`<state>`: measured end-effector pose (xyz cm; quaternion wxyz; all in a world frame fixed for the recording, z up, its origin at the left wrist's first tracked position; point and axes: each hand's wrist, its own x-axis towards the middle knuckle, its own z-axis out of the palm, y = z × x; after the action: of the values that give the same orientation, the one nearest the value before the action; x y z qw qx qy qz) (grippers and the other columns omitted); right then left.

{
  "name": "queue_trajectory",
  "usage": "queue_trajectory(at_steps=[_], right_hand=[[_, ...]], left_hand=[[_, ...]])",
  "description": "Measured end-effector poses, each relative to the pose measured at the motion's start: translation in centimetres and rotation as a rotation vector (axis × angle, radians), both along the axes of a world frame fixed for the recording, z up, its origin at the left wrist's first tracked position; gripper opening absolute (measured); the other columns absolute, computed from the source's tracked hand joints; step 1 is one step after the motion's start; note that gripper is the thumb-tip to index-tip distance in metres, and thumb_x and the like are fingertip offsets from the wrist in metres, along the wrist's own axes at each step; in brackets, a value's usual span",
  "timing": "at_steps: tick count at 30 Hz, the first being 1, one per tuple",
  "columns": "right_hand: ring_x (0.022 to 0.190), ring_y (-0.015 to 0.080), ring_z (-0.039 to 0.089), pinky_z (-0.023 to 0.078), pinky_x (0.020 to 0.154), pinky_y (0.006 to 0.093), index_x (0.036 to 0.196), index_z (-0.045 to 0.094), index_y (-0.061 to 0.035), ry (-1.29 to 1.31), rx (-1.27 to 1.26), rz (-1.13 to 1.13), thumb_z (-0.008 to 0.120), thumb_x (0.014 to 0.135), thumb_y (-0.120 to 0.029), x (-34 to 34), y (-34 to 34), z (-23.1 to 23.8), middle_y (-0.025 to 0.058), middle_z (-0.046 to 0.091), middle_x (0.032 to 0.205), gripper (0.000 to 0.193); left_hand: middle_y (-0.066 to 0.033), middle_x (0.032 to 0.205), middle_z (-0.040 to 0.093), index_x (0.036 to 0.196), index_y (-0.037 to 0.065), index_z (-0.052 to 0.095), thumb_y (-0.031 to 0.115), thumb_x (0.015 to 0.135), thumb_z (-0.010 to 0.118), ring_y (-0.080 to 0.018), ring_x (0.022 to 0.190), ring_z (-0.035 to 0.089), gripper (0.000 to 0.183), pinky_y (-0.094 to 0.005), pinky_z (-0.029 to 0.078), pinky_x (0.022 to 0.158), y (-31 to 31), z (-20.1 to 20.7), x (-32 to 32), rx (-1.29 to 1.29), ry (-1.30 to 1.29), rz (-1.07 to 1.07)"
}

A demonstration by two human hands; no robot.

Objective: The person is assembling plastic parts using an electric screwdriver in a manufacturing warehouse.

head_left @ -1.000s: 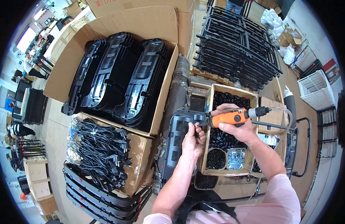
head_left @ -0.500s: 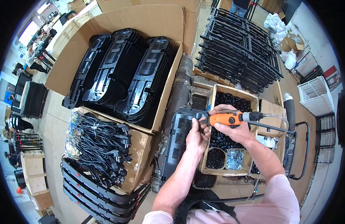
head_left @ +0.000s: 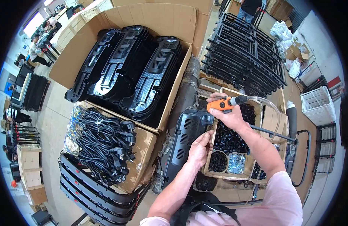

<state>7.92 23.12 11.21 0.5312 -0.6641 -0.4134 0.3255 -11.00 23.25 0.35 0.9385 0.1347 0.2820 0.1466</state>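
Note:
My right hand [head_left: 231,115] is wrapped round an orange air screwdriver [head_left: 221,104], its clear hose running off to the right. The tool's front end is hidden by my hand and lies close to the top end of a long black plastic cover [head_left: 183,137] with slotted vents. A small black block-shaped part [head_left: 207,119] sits at that end of the cover. My left hand [head_left: 200,148] is between the cover and a parts bin, fingers curled together in a pinch. Anything in that pinch is too small to make out.
The wooden bin [head_left: 213,174] holds black plastic parts, dark screws and silvery hardware [head_left: 236,162]. A carton [head_left: 174,101] of black covers stands at upper left, above bundled power cords [head_left: 102,139] and stacked curved panels [head_left: 95,199]. Black metal frames [head_left: 245,52] are piled at upper right.
My right hand has lifted the screwdriver up and a little left. The left hand has drawn back from the cover's end, down toward the bin's edge. The whole view has shifted slightly.

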Motion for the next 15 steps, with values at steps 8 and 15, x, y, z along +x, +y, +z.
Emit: queue_trajectory(at_steps=[8, 15], right_hand=[[0.108, 0.0166, 0.070, 0.056, 0.099, 0.0341, 0.124, 0.068, -0.0013, -0.083, -0.027, 0.046, 0.081, 0.086, -0.012, -0.1, 2.0, -0.3, 0.0102, 0.074, 0.114, 0.041], [0.098, 0.0137, 0.069, 0.056, 0.093, 0.0323, 0.113, 0.072, -0.0020, -0.141, -0.062, 0.101, 0.081, 0.084, -0.012, -0.3, 2.5, -0.2, 0.0064, 0.075, 0.104, 0.032]], left_hand=[[-0.0109, 0.117, 0.074, 0.136, 0.002, 0.059, 0.024, 0.112, 0.053, -0.0170, 0.092, 0.070, 0.033, -0.0291, 0.057, 0.080, 0.4, 1.0, -0.8, -0.018, 0.070, 0.028], [-0.0112, 0.114, 0.074, 0.131, 0.003, 0.060, 0.027, 0.112, 0.053, -0.0187, 0.088, 0.072, 0.031, -0.0313, 0.060, 0.078, 0.8, 0.0, -0.6, -0.030, 0.055, 0.117]])
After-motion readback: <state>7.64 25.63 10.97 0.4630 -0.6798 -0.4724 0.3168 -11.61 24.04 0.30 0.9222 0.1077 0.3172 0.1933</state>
